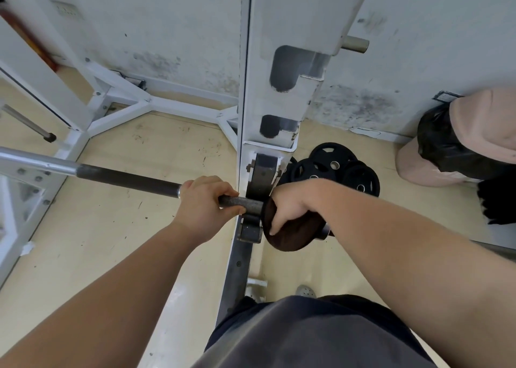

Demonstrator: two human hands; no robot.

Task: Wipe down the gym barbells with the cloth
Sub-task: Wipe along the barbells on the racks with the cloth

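Observation:
A long barbell (125, 175) runs from the left edge to the centre, silver at the far left and dark along the grip. It rests in the hook of a white rack upright (268, 111). My left hand (205, 204) is wrapped around the dark bar just left of the upright. My right hand (290, 207) presses a dark brown cloth (290, 235) around the bar's sleeve on the right side of the upright. The sleeve's end (325, 232) pokes out beyond the cloth.
Black weight plates (332, 166) lie on the tan floor behind the upright. A pink bin with a black bag (458, 141) stands at the right by the stained wall. White rack frame legs (134, 102) cross the floor at the left.

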